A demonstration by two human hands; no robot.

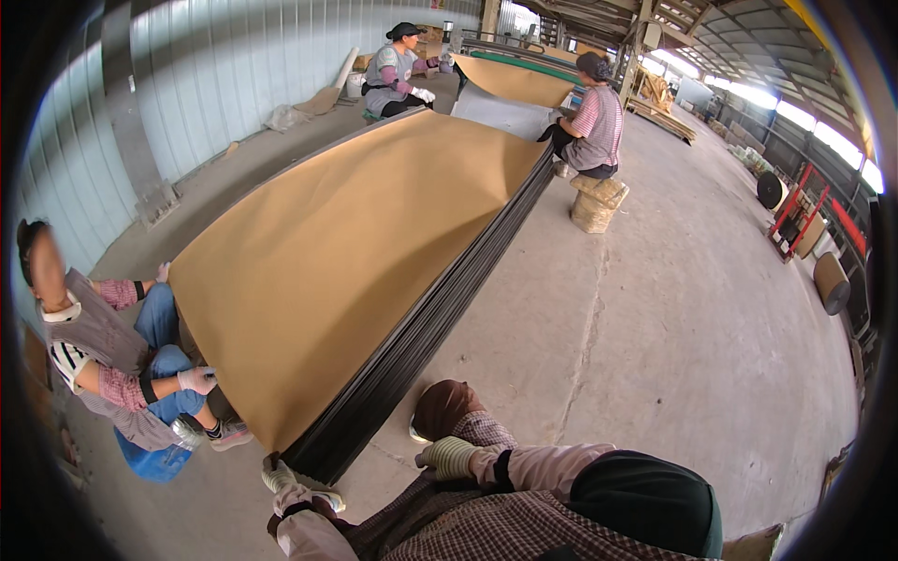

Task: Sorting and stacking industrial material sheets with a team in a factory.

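My left hand (279, 475), in a pale knit glove, is at the near corner of a large tan sheet (355, 234), with its fingers closed on that corner. The sheet is spread over a long stack of dark layers (412, 355), whose layered edge runs away from me on the right side. My right hand (447, 458), in a green-striped glove, is a little right of the stack's near end. Its fingers are curled, and what they hold, if anything, is hidden. Across from my left hand, a seated person's gloved hand (196, 379) is at the sheet's left edge.
Two people sit at the far end, one (393, 79) left and one (596, 117) right, beside another tan sheet (514, 82). A wrapped block stool (597, 204) and a blue seat (150, 456) stand on the concrete floor. Rolls (832, 282) and a red frame (800, 213) line the right.
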